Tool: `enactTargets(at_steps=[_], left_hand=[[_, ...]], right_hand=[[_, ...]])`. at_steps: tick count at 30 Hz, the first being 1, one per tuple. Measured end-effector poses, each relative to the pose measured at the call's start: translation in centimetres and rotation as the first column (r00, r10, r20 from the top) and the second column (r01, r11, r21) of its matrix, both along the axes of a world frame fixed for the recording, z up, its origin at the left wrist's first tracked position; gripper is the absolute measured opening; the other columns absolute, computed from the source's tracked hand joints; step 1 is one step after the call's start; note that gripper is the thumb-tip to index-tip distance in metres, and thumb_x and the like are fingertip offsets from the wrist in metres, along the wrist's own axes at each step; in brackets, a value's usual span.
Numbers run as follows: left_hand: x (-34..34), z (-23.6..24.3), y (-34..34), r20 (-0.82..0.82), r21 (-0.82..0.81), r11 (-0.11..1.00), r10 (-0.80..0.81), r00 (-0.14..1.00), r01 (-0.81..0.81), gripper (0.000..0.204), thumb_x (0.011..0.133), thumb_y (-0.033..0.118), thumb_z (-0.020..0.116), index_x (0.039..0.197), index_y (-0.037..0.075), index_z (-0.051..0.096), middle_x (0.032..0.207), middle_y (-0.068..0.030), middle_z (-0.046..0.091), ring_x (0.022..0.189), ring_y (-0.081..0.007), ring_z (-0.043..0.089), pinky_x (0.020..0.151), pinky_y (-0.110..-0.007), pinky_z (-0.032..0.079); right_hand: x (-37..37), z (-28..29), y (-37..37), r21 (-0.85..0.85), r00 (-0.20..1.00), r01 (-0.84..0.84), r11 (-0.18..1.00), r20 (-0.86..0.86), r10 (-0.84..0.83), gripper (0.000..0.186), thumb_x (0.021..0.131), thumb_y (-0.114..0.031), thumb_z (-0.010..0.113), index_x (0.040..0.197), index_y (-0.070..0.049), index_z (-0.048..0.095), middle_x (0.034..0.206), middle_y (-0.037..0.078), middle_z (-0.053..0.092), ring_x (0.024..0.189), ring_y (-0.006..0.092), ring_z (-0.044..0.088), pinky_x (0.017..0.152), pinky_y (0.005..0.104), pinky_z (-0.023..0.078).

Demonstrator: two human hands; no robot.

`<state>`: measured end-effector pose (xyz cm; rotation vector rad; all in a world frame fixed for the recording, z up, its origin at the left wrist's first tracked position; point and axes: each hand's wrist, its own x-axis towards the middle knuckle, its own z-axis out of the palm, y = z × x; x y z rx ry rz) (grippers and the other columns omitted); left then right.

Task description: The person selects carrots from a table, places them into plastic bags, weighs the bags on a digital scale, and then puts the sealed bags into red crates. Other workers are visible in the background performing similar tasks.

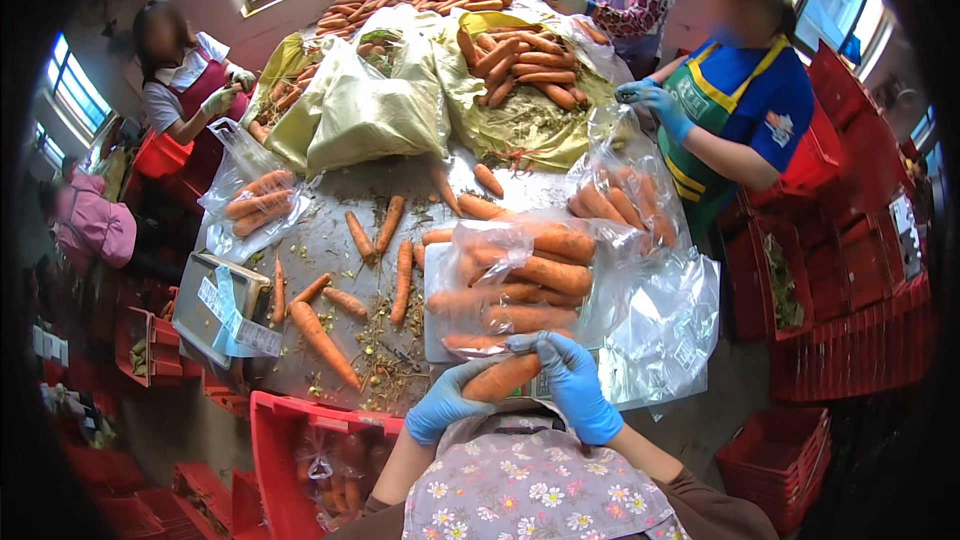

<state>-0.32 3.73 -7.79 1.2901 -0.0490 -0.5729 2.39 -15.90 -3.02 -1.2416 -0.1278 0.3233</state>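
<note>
A thick carrot (503, 377) lies crosswise between my blue-gloved hands, just in front of my flowered apron. My left hand (447, 406) is closed round its left end. Around the right end curl the fingers of my right hand (578, 385), its fingertips reaching over the top. Just beyond my hands, a clear plastic bag (530, 275) full of carrots rests on a scale (436, 348), most of which the bag and my hands hide. Clear plastic bags (660, 325) lie flat to the right of it.
Loose carrots (325, 345) and scraps litter the metal table (340, 205). Sacks (375, 115) of carrots stand at the back. Bagged carrots lie left and right. A boxy device (220, 310) sits at the left edge, a red crate (270, 460) below. Co-workers stand round the table.
</note>
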Motion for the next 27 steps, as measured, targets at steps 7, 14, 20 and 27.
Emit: enactTargets(at_steps=[7, 14, 20, 27], left_hand=[[1.1, 2.2, -1.2, 0.298, 0.284, 0.930, -0.316, 0.901, 0.232, 0.062, 0.065, 0.011, 0.076, 0.122, 0.004, 0.054, 0.117, -0.0068, 0.056, 0.109, -0.0175, 0.051, 0.097, -0.033, 0.038], [6.6, 5.3, -4.1, 0.692, 0.603, 0.763, -0.357, 0.628, -0.231, 0.054, 0.061, 0.006, 0.069, 0.114, 0.009, 0.058, 0.094, -0.0103, 0.059, 0.085, -0.0252, 0.058, 0.078, -0.034, 0.046], [13.8, 2.5, -6.8, 0.703, 0.709, 0.617, -0.651, 0.286, -0.341, 0.043, 0.064, 0.008, 0.064, 0.106, 0.007, 0.057, 0.086, -0.0137, 0.056, 0.082, -0.0341, 0.056, 0.069, -0.042, 0.046], [13.5, 0.4, -4.1, 0.467, 0.884, 0.361, -0.666, 0.581, -0.297, 0.055, 0.065, 0.036, 0.071, 0.107, 0.004, 0.055, 0.095, -0.0191, 0.060, 0.089, -0.0353, 0.058, 0.079, -0.042, 0.046]], right_hand=[[-1.7, -3.5, -3.2, 0.537, 0.885, 0.155, 0.829, -0.448, 0.125, 0.018, 0.091, -0.015, 0.048, 0.088, -0.002, 0.060, 0.086, 0.007, 0.063, 0.085, 0.0165, 0.060, 0.081, 0.0290, 0.047], [-3.0, -6.0, -10.4, 0.292, 0.749, 0.647, 0.704, -0.412, -0.518, 0.017, 0.085, -0.023, 0.057, 0.078, -0.008, 0.060, 0.076, 0.006, 0.062, 0.069, 0.0156, 0.059, 0.069, 0.0279, 0.048], [-4.9, -5.2, -14.7, 0.290, 0.620, 0.779, 0.555, -0.489, -0.614, 0.018, 0.085, -0.025, 0.059, 0.077, -0.009, 0.059, 0.075, 0.006, 0.062, 0.071, 0.0180, 0.060, 0.068, 0.0298, 0.048], [-8.3, -6.5, -17.9, 0.263, 0.501, 0.863, 0.432, -0.557, -0.662, 0.018, 0.086, -0.024, 0.057, 0.076, -0.009, 0.057, 0.071, 0.004, 0.059, 0.066, 0.0168, 0.056, 0.063, 0.0303, 0.045]])
